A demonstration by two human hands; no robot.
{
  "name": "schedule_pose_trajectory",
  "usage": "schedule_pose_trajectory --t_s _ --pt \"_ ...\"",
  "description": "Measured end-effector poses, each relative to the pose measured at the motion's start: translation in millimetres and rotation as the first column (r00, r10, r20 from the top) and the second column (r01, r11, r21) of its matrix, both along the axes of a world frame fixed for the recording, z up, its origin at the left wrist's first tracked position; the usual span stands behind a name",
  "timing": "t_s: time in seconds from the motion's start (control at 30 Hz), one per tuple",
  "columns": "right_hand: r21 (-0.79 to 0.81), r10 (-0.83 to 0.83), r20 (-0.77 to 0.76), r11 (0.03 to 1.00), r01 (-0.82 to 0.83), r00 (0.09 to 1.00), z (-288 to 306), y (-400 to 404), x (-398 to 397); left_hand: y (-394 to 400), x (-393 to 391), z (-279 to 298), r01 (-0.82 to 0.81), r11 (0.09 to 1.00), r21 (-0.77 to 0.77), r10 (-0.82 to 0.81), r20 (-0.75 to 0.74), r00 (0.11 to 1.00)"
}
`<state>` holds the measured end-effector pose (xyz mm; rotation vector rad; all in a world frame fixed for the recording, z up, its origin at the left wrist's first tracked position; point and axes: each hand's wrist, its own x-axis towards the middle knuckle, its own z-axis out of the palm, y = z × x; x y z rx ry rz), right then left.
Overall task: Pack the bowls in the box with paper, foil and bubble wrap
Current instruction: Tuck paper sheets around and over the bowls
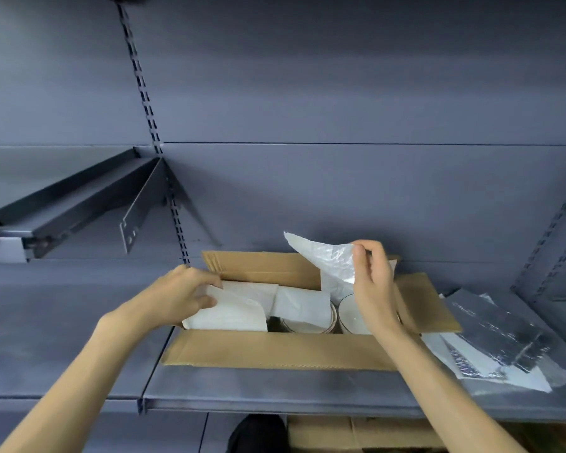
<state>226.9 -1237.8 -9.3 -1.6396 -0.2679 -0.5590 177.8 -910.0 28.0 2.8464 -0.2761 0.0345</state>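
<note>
Grey metal shelf (275,392) carries an open brown cardboard box (275,353) already holding white bowls (348,313). Left hand (180,294) fingers pinch white paper (229,313) over them; right hand (371,282) pinches crinkled silver foil (330,259) above. Spare sheets (500,341) wait alongside; packing looks roughly midway.

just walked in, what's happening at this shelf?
A person is packing bowls into an open cardboard box on a grey shelf. The left hand holds a sheet of white paper at the box's left end. The right hand pinches a foil sheet raised above the box. At least two bowls show inside, partly under paper. More foil sheets lie on the shelf to the right of the box.
</note>
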Motion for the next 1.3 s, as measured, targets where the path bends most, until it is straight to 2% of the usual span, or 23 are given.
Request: schedule_pose_trajectory --t_s 0.27,0.5,0.7,0.87,0.97,1.17,1.3 --pt "0.037 -0.014 0.013 0.999 0.013 1.0 -2.9 3.3 3.7 -0.8 1.2 -20.8 -0.001 0.999 0.045 0.007 -0.121 0.993" --pt "0.019 0.027 -0.046 0.999 -0.026 0.999 -6.8 1.5 0.9 -11.5 6.6 -44.2 0.01 0.997 0.074 0.006 -0.215 0.977" --pt "-0.002 0.045 -0.074 0.999 -0.045 0.996 -7.9 -4.6 -4.3 -5.1 11.8 -40.6 -0.025 0.975 0.221 0.066 -0.181 0.981" --pt "-0.045 0.092 -0.122 0.994 -0.098 0.988 -22.1 -4.9 0.0 -11.3 12.3 -44.3 0.045 0.993 0.106 -0.008 -0.33 0.944" --pt "-0.073 0.122 -0.185 0.988 -0.138 0.975 -34.0 -4.6 4.1 -18.3 10.5 -37.8 0.049 0.997 0.059 -0.023 -0.37 0.929" --pt "-0.185 0.21 -0.415 0.933 -0.308 0.885 -41.6 -12.0 4.2 -33.5 12.8 -28.5 0.081 0.994 0.078 -0.06 -0.237 0.97" --pt "-0.271 0.28 -0.473 0.856 -0.44 0.835 -37.3 -24.8 2.7 -32.9 17.6 -36.6 0.107 0.994 0.038 -0.094 -0.244 0.965"
